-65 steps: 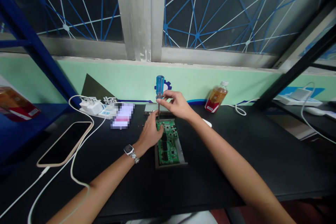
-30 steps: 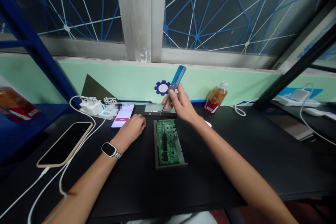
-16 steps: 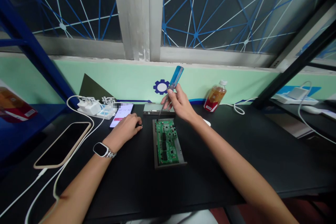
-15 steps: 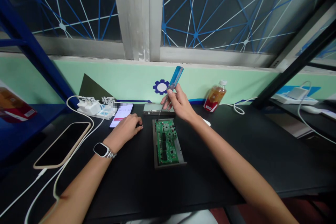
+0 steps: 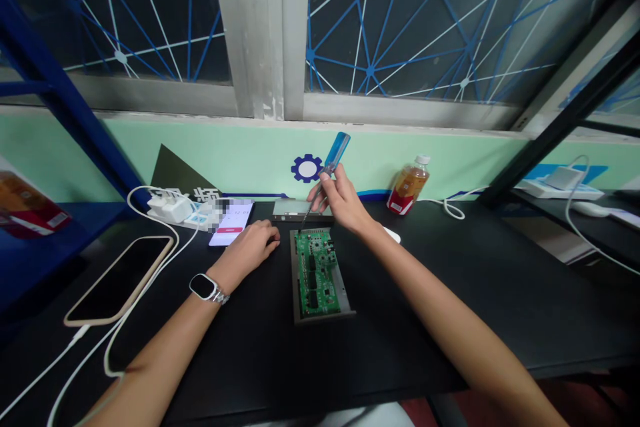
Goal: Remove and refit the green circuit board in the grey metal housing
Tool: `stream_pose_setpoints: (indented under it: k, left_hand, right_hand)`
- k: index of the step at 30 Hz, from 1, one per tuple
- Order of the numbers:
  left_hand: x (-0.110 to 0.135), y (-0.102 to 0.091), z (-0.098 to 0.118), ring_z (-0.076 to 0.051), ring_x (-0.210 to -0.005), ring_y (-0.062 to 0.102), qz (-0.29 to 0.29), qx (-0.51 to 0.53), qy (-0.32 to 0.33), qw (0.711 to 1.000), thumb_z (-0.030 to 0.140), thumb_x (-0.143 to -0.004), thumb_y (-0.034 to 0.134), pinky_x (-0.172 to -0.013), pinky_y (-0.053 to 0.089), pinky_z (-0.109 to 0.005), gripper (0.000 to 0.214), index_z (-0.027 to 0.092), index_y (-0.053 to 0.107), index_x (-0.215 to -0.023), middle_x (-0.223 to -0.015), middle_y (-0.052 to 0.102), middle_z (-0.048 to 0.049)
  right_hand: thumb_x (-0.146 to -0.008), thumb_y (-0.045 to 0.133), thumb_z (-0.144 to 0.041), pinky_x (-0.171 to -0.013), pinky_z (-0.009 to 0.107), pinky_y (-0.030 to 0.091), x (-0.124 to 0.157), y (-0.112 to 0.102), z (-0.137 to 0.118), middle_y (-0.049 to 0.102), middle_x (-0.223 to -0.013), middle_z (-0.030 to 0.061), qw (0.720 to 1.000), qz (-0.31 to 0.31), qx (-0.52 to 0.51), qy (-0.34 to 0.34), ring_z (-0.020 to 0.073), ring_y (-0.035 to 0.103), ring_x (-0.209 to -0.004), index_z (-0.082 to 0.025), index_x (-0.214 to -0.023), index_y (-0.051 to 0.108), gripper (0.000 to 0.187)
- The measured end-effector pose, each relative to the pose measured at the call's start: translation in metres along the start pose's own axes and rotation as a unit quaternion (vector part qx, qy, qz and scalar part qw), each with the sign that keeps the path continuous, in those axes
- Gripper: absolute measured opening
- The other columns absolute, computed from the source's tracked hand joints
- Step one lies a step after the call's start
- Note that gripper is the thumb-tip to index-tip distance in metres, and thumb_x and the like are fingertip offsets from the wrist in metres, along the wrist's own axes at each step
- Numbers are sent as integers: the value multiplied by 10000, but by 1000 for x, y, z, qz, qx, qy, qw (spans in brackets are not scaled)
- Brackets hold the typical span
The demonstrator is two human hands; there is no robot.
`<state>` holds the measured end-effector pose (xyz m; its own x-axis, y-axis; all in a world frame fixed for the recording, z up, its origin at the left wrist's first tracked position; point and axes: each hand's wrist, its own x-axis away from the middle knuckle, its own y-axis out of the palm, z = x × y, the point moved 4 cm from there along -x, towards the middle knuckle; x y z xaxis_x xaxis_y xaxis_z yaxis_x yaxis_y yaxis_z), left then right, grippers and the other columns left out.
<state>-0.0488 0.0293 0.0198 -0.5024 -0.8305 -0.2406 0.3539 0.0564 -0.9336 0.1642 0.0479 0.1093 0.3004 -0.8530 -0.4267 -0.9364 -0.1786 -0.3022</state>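
Right hand (image 5: 339, 203) gripping tilted screwdriver (image 5: 327, 170) — left hand (image 5: 253, 250) knuckles-up on desk (image 5: 450, 293)

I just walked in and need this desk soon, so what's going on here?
A person is at a black desk, working on a green circuit board that lies in a grey case. The right hand holds a blue-handled screwdriver, tilted, with its tip at the board's far left corner. The left hand rests on the desk just left of the board, near a lit phone. Whether its fingers hold anything is not visible.
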Motion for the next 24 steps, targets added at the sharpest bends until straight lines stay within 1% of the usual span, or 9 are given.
stream_pose_setpoints:
  k: [4,9,12,16,18,20,22,24]
  left_hand:
    - [-2,1,3,-243,-871,606,3,6,3,1000,213,-910,537,-769,462,-348,140,201,665,-855,-890,609,-71]
    - [-2,1,8,-239,-916,611,7,23,21,999,227,-906,548,-794,477,-339,142,200,675,-965,-960,613,-78]
    - [-2,2,10,-232,-916,610,2,19,35,999,204,-926,508,-831,473,-345,162,201,670,-911,-933,612,-72]
    - [-3,1,10,-223,-903,606,20,45,37,998,194,-935,488,-820,470,-346,147,193,629,-893,-932,615,-68]
    - [-3,-1,10,-212,-863,610,35,88,27,995,218,-947,488,-787,470,-338,130,196,612,-913,-913,625,-55]
    - [-4,-2,10,-193,-806,615,53,160,3,986,260,-957,499,-739,471,-320,124,202,607,-938,-874,641,-35]
    - [-6,0,11,-178,-776,623,78,252,-29,964,306,-956,526,-724,481,-304,135,202,612,-953,-851,658,-24]
    - [-8,4,11,-172,-788,640,104,342,-57,932,340,-934,574,-751,499,-301,155,195,622,-958,-856,678,-27]
  right_hand:
    - [-971,363,-633,-573,321,539,0,0,1,679,-872,28,1000,-1,6,7,156,661,-628,-267,-1054,345,375]
    - [-975,359,-628,-579,332,542,0,1,3,680,-864,27,1000,-2,0,9,162,663,-628,-266,-1051,345,370]
    - [-980,371,-608,-563,330,536,0,1,3,675,-833,18,1000,0,-10,-1,163,662,-617,-263,-1034,345,350]
    - [-974,388,-611,-531,305,531,-1,1,3,674,-815,11,1000,3,-18,-8,153,659,-594,-259,-1001,337,356]
    - [-970,385,-621,-519,296,530,-1,1,4,670,-812,5,1000,11,-23,-11,146,654,-579,-260,-995,328,366]
    - [-971,378,-626,-509,287,528,-1,1,3,668,-816,2,999,23,-32,-16,137,644,-566,-263,-1005,312,370]
    - [-976,375,-621,-502,278,523,-1,1,2,668,-823,5,998,40,-43,-26,128,632,-556,-267,-1021,293,366]
    - [-983,374,-611,-493,270,515,-1,0,1,666,-825,8,996,63,-53,-36,121,622,-550,-270,-1029,276,357]
